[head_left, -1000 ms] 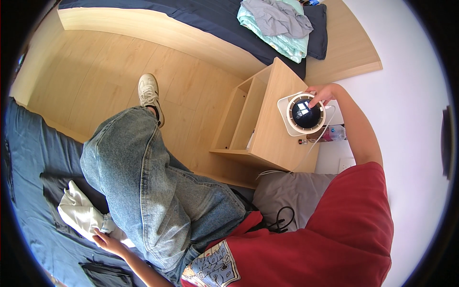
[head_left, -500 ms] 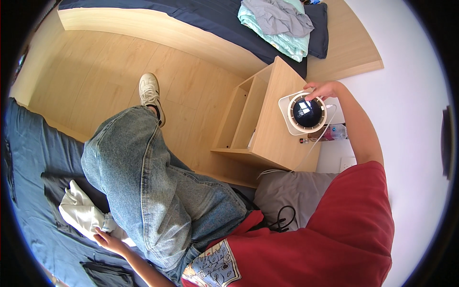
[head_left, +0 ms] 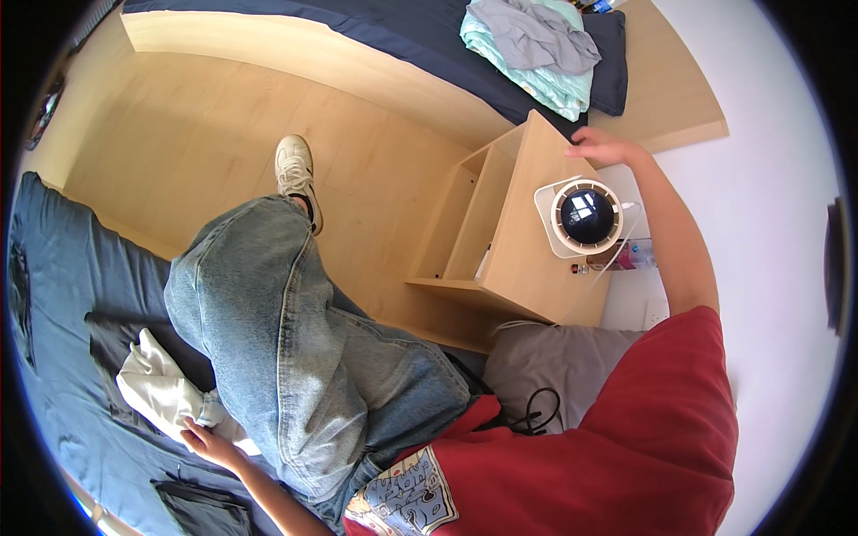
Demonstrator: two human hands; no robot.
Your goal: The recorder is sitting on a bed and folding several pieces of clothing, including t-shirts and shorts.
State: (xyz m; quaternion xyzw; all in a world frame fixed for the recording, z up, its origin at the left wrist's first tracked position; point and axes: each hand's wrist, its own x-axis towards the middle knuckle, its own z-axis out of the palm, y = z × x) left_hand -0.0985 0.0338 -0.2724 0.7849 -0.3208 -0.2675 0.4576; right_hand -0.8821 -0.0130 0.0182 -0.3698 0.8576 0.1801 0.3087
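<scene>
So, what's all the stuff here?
Nightstand: 1, light wood, right
Fan-like device: 1, white and black, nightstand
Cable: 1, white, at device
Bottle: 1, clear, by wall
Beds: 2, blue and navy, left and top
Pillows: 2, grey and navy, lower middle and top
Quilt: 1, mint, top bed
Cloth: 1, grey, on quilt
Garment: 1, white, left bed
Clothes: 2+, black, left bed
Cord: 1, black, lower middle
Socket: 1, white, wall
Sneaker: 1, cream, floor
Jeans: 1, blue, centre
T-shirt: 1, red, bottom
Left hand: 1, bare, at garment
Right hand: 1, bare, near nightstand
</scene>
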